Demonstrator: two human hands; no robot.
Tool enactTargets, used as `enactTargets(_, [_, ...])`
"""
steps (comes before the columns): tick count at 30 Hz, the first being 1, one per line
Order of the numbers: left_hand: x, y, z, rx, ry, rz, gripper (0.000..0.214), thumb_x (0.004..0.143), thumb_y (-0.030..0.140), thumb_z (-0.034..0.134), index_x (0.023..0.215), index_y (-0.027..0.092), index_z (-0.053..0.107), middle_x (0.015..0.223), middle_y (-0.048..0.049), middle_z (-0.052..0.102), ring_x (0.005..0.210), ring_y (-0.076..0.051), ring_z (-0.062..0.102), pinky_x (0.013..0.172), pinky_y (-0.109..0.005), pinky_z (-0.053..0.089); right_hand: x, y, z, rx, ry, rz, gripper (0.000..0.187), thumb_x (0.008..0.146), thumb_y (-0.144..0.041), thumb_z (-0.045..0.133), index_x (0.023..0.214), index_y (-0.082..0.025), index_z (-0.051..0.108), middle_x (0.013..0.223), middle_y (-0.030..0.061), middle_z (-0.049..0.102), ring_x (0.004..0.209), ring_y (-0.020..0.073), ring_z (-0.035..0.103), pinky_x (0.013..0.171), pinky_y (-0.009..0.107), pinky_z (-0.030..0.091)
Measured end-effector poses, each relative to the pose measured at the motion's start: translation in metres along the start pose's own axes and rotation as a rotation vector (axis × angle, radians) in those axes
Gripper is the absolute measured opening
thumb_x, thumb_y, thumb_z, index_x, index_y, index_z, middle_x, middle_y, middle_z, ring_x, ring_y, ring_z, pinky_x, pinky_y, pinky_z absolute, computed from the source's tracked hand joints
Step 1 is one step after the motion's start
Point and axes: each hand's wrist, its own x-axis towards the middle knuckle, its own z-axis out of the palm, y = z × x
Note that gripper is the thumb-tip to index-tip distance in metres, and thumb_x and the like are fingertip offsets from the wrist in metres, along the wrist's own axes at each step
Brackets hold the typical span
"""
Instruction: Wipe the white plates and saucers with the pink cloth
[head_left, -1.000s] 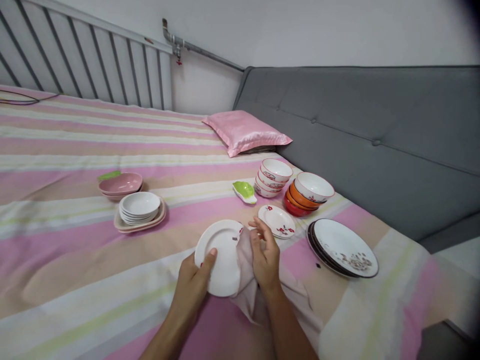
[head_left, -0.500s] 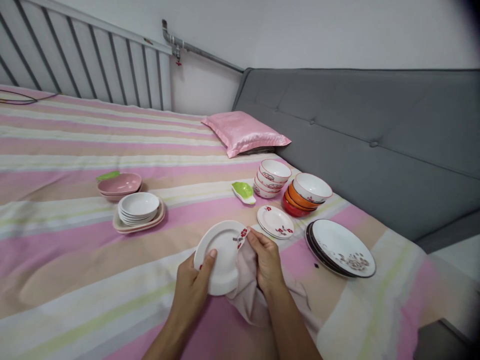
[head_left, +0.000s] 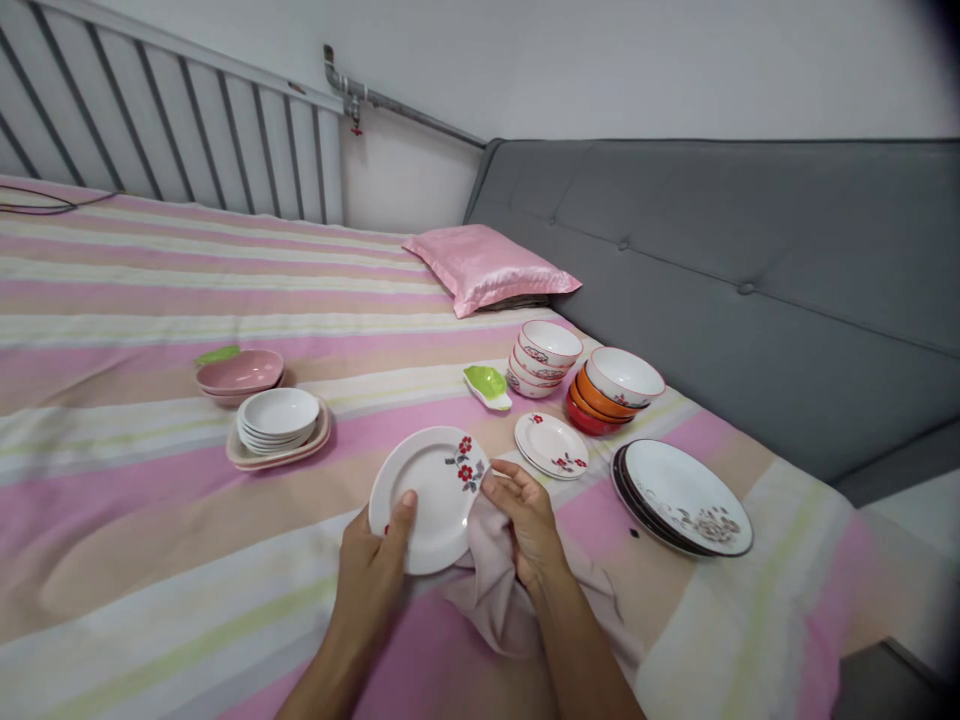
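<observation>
My left hand [head_left: 379,560] grips a white plate [head_left: 427,510] with red flowers by its left rim, thumb on the upper face. The plate is tilted above the bed. My right hand [head_left: 529,525] is closed on a pale pink cloth [head_left: 491,580] at the plate's right edge, beside the flowers. The cloth hangs below and spreads under my right forearm. Just beyond, two small flowered plates [head_left: 551,445] lie stacked. A green leaf-shaped dish [head_left: 487,386] sits behind them.
White bowls [head_left: 551,343] and orange and red bowls [head_left: 600,400] are stacked near the grey headboard [head_left: 712,250]. Dark-rimmed plates [head_left: 686,490] lie at right. At left are small white dishes [head_left: 279,412] and pink bowls [head_left: 240,372]. A pink pillow [head_left: 491,265] lies behind.
The plate has shifted slightly left and turned, so more of its flowers show. My left hand moved left with it; my right hand stays at the rim with the cloth.
</observation>
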Motion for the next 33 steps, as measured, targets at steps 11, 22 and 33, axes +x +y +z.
enactTargets(11, [0.006,0.008,-0.011,0.207,-0.354,0.129,0.039,0.08,0.051,0.05,0.084,0.014,0.062,0.075,-0.0058,0.067,0.067,-0.021,0.059,0.057,-0.026,0.045,0.001,-0.001,-0.004,0.014,-0.032,-0.083,0.044,0.054,-0.022,0.082,0.092,-0.019,0.058,0.073,-0.0009,0.07,0.066,0.0114,0.064,0.064,0.021,0.048])
enactTargets(22, [0.003,0.008,-0.009,0.174,-0.355,0.125,0.033,0.077,0.045,0.056,0.073,0.015,0.066,0.067,-0.0055,0.065,0.059,-0.02,0.055,0.052,-0.024,0.042,-0.002,-0.004,-0.002,-0.093,-0.052,-0.09,0.039,0.054,-0.026,0.081,0.086,-0.018,0.061,0.067,-0.0034,0.065,0.058,0.0093,0.058,0.057,0.02,0.044])
enactTargets(33, [0.0,-0.004,-0.002,0.016,-0.103,-0.012,0.041,0.074,0.053,0.058,0.075,0.012,0.064,0.066,-0.0044,0.062,0.059,-0.018,0.054,0.052,-0.025,0.043,-0.006,0.0,0.008,-0.177,-0.082,-0.103,0.032,0.061,-0.031,0.077,0.086,-0.017,0.064,0.076,0.001,0.069,0.066,0.0132,0.061,0.064,0.024,0.047])
